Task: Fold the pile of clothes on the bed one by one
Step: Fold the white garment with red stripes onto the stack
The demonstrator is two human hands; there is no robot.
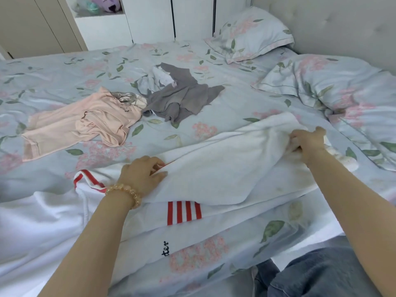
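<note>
Hands grip the white garment (225,168): left hand (142,174) pinches its near-left edge, right hand (308,141) bunches its far-right end; its long axis runs left-right across the bed (192,136).

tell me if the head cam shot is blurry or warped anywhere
Head view: soft, even light without glare; the white garment is bright enough to lose its folds; the bed edge bows from the wide lens; the shelf items are blurred.

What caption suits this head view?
Both hands fold a white garment; pink and grey clothes wait.
</note>
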